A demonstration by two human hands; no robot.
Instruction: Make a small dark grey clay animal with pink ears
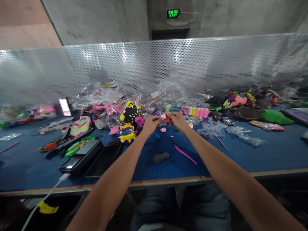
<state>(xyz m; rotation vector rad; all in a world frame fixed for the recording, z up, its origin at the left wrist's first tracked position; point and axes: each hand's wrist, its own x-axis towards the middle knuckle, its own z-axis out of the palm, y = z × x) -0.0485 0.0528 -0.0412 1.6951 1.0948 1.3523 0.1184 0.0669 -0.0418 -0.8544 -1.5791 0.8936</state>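
A small flattened piece of pale pink modelling clay (163, 116) is between the fingertips of both hands, above the blue table. My left hand (152, 124) pinches it from the left. My right hand (178, 120) has its fingers closed at its right edge. Below them lie a loose pink clay lump (163, 130) and a tiny blue bit (157, 136). Nearer the front edge sits a dark grey clay shape (161, 157) with rounded lobes. To its right a pink plastic modelling knife (185, 154) lies flat. A black and yellow clay figure (131, 114) stands left of my left hand.
On the left lie a black device with a plugged-in cable (81, 155), a dark phone (106, 158) and several clay figures. Behind my hands are plastic wrappers and a row of coloured clay packs (196, 111). A perforated metal screen (134, 64) runs along the back.
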